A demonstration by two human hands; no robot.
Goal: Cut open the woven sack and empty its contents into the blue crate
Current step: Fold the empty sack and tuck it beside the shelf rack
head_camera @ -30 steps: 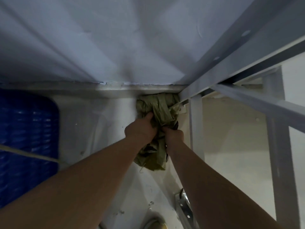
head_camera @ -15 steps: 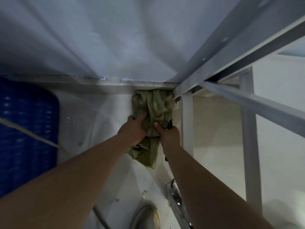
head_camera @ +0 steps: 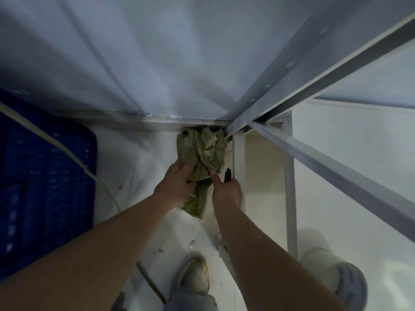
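Note:
A crumpled green woven sack [head_camera: 202,151] lies bunched in the floor corner, against the wall base and a white metal frame leg. My left hand [head_camera: 177,180] grips its lower part. My right hand [head_camera: 226,189] presses its thumb on the sack and holds a dark tool, likely a knife [head_camera: 227,175], whose tip points up beside the sack. The blue crate [head_camera: 47,180] stands on the floor at the far left, well apart from the sack. Its inside is dark and I cannot see what it holds.
A white metal shelf frame [head_camera: 289,176] stands at the right, its beams [head_camera: 336,176] crossing overhead. A pale cord [head_camera: 74,158] runs over the crate's corner down to the floor. My shoes [head_camera: 195,277] stand near the bottom edge. Small debris dots the white floor.
The camera has pulled back and tilted down, so my shoes come into view. Both hands stay on the sack; the dark tool in my right hand now shows clearly.

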